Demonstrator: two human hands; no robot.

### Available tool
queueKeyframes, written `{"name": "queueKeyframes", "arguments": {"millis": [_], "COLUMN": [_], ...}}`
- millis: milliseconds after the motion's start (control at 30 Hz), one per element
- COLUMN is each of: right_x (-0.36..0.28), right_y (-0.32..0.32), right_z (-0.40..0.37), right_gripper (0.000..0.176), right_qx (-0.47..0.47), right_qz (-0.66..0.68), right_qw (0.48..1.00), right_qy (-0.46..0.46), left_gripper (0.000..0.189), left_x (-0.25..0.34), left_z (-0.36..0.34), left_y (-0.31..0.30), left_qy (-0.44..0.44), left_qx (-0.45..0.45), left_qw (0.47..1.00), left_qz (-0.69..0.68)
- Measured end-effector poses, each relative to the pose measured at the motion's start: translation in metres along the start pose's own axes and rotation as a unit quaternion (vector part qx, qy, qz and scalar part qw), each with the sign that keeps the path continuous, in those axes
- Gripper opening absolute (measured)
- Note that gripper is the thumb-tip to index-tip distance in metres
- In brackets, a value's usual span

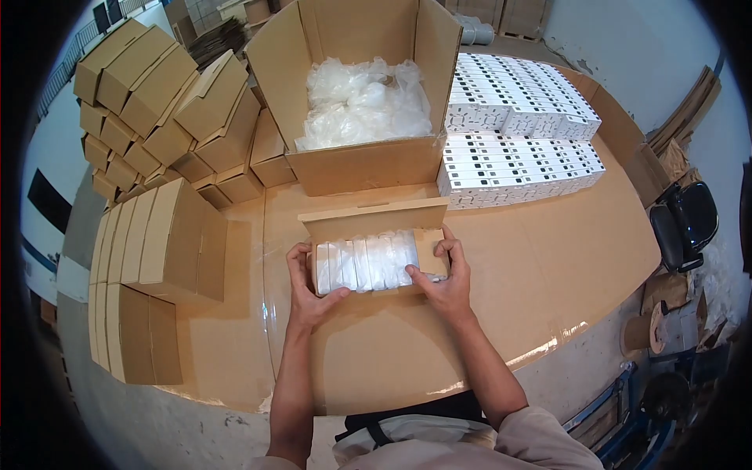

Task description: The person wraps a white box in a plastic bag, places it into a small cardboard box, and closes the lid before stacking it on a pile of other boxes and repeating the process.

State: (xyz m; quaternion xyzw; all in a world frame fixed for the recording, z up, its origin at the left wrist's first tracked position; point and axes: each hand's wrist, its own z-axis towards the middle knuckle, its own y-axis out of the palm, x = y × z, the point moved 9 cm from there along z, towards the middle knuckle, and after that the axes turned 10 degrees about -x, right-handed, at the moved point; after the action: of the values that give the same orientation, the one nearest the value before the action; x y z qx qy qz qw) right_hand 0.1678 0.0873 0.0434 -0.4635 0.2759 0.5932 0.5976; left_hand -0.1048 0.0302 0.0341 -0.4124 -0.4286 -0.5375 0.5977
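Note:
A small open cardboard box (pixel 382 291) lies in front of me with its lid flap (pixel 376 219) raised at the back. Several white items in clear plastic wrap (pixel 364 262) stand in a row inside it, and a bare brown cardboard part shows at its right end. My left hand (pixel 309 283) grips the box's left end, thumb over the front edge. At the right end my right hand (pixel 446 276) holds the box, its thumb against the wrapped items and its fingers bent over the end.
Behind stands a large carton (pixel 368 166) of clear plastic bags (pixel 364 102). Stacked white boxes (pixel 521 168) are at the back right. Closed brown boxes (pixel 168 243) stand at the left, with a heap of brown boxes (pixel 157 102) behind. A black chair (pixel 685 223) is beyond the table's right edge.

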Motion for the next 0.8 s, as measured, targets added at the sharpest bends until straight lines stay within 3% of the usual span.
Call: {"name": "queueKeyframes", "arguments": {"millis": [300, 500, 567, 633, 700, 800], "right_x": [0.004, -0.031, -0.04, -0.046, -0.051, -0.057], "right_y": [0.0, -0.005, -0.004, 0.001, 0.007, 0.02], "right_z": [0.001, -0.003, -0.01, -0.019, -0.028, -0.038], "right_gripper": [0.047, 0.043, 0.039, 0.031, 0.025, 0.02], "right_qx": [-0.045, 0.001, 0.022, 0.048, 0.054, 0.038], "right_qz": [-0.041, -0.153, -0.183, -0.176, -0.186, -0.213], "right_qw": [0.998, 0.988, 0.982, 0.982, 0.979, 0.972], "right_qy": [0.018, -0.025, -0.033, -0.049, -0.07, -0.092], "left_gripper": [0.077, 0.065, 0.07, 0.076, 0.083, 0.091], "left_x": [-0.02, -0.006, -0.021, -0.006, 0.011, 0.003], "left_z": [0.001, 0.003, 0.0, 0.003, 0.004, 0.005], "left_y": [-0.006, -0.003, -0.01, -0.004, 0.011, 0.01], "left_qy": [0.012, 0.016, 0.046, 0.036, -0.014, -0.018], "left_qx": [-0.047, -0.047, -0.056, -0.058, -0.052, -0.072], "left_qw": [0.999, 0.999, 0.993, 0.996, 0.994, 0.994], "left_qz": [-0.014, -0.009, 0.09, 0.063, -0.091, -0.077]}}
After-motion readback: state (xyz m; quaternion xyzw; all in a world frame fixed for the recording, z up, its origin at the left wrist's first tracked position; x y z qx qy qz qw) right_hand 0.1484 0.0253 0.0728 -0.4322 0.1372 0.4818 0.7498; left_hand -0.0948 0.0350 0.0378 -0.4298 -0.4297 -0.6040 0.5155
